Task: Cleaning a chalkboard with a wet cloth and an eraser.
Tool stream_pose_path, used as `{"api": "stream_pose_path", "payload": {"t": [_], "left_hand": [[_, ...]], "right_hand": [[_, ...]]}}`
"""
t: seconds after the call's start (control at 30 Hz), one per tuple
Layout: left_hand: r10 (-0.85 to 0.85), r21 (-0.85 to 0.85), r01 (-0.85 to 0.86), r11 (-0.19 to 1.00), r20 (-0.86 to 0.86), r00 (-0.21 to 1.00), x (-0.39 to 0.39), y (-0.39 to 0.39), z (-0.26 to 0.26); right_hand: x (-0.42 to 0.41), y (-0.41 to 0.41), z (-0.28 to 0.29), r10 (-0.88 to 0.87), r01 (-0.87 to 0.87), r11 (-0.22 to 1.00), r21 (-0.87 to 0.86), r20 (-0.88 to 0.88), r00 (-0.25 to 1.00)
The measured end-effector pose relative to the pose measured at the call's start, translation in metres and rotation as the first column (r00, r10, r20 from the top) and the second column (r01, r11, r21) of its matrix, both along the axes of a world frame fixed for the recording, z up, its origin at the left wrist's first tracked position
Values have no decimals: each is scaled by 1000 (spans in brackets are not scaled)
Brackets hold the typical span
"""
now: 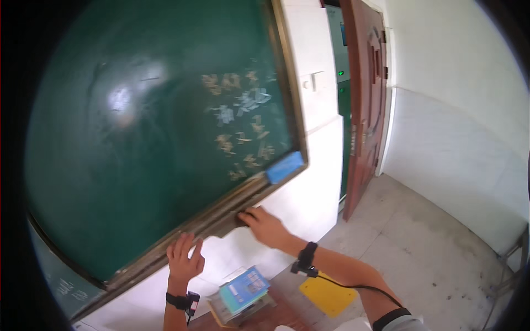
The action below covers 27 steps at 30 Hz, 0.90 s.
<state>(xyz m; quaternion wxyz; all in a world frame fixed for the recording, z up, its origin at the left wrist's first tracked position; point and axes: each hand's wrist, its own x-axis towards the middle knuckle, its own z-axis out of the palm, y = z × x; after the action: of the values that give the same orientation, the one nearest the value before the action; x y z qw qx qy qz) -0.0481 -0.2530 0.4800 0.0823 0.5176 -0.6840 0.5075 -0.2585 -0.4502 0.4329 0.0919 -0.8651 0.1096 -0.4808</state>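
Observation:
A large green chalkboard with chalk writing at its right side fills the left and middle of the view. Along its lower edge runs a narrow ledge. My left hand rests its fingertips on this ledge, fingers apart, holding nothing visible. Farther right along the ledge, my right hand has its fingers closed on a small dark object, mostly hidden by the fingers; it may be an eraser. A blue label is at the board's lower right corner. Both wrists wear black straps with small devices.
A stack of books lies on a reddish-brown surface below the board. Beside it is a yellow seat or panel. A reddish-brown door stands ajar at the right, and a metal frame shows at the far right edge.

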Motion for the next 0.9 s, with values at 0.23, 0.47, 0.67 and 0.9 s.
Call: {"api": "stream_pose_path", "payload": {"t": [0.23, 0.47, 0.67, 0.9], "left_hand": [[72, 240, 72, 968, -544, 836, -235, -89, -196], [-39, 651, 364, 666, -457, 889, -365, -224, -258], [-233, 573, 569, 589, -554, 799, -443, -335, -251], [-372, 487, 651, 582, -553, 746, -517, -400, -237]], "right_hand": [[-183, -80, -167, 181, -58, 920, 387, -292, 939], [-514, -247, -253, -262, 495, 689, 530, -454, 852], [-619, -266, -231, -254, 585, 584, 562, -558, 790], [-588, -237, -202, -277, 637, 588, 498, -616, 737]]}}
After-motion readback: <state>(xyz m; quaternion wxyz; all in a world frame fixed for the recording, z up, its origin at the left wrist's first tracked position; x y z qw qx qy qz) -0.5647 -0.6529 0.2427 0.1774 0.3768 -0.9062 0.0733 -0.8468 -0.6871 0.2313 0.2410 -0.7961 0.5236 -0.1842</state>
